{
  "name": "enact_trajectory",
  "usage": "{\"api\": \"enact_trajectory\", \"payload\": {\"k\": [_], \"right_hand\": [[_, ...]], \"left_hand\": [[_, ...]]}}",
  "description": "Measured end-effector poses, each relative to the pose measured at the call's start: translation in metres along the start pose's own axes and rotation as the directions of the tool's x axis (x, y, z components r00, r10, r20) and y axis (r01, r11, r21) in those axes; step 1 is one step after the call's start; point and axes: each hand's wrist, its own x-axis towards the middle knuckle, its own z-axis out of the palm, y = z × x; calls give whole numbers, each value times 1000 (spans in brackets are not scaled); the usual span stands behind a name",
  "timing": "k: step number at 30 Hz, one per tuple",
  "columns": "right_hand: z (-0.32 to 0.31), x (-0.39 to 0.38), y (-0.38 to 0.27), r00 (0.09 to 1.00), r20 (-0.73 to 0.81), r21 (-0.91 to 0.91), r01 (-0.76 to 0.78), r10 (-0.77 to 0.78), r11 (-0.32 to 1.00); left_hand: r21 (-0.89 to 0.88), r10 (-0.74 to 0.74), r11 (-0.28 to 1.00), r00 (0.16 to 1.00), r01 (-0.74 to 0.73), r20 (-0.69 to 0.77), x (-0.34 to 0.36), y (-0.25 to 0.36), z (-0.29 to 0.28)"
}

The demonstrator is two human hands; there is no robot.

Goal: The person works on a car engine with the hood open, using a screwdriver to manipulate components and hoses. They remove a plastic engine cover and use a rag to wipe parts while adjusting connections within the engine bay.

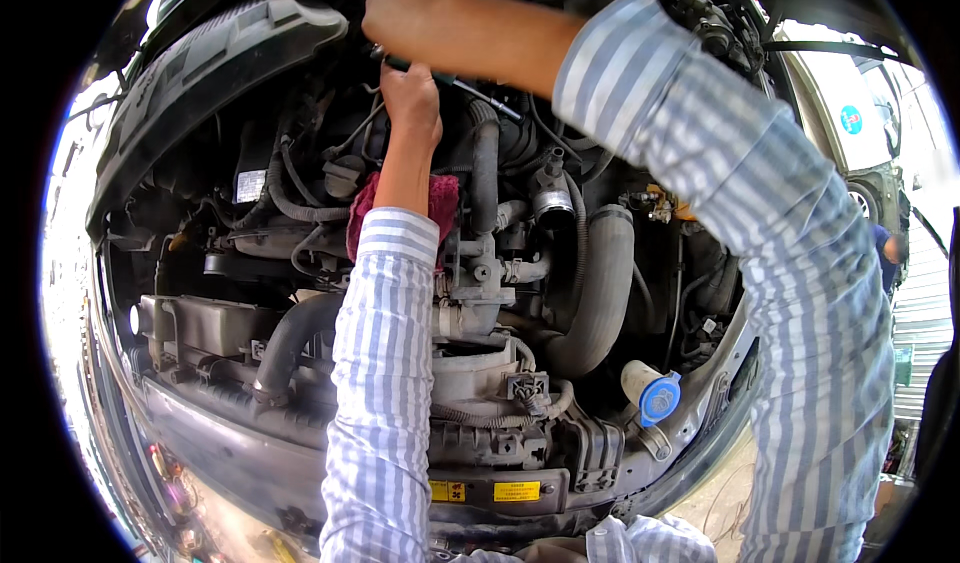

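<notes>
Both my hands work deep in a car's engine bay, at the upper middle of the head view. My left hand (412,101) is closed around or against a tool with a dark green handle and a bright metal shaft (490,101). The shaft slants down to the right; its exact kind I cannot tell. Just above, my right hand (415,5) is closed like a fist, slightly blurred, and whatever it grips is hidden. Beneath my left wrist a dark red cloth (443,208) lies on the engine, partly covered by my sleeve.
Hoses surround the hands, including a thick grey intake hose (600,293). An open metal pipe mouth (553,206) stands beside it. A blue washer-fluid cap (660,400) sits at the lower right. A grey plastic cover (215,68) lies at the upper left. Another person (887,248) stands far right.
</notes>
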Motion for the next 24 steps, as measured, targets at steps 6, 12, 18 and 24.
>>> {"api": "enact_trajectory", "payload": {"k": [6,12,18,24], "right_hand": [[45,21,57,830,-392,-185,351,-397,918],[40,25,79,798,-390,-157,435,-460,887],[86,46,63,883,-454,32,147,-117,989],[77,42,22,925,-380,-16,-32,24,999]], "left_hand": [[-77,8,997,999,-12,-54,-4,-5,11],[23,105,994,980,-102,-169,-14,-3,30],[151,203,973,960,-175,-195,-29,-1,33],[177,232,963,962,-206,-142,-35,5,35]]}}
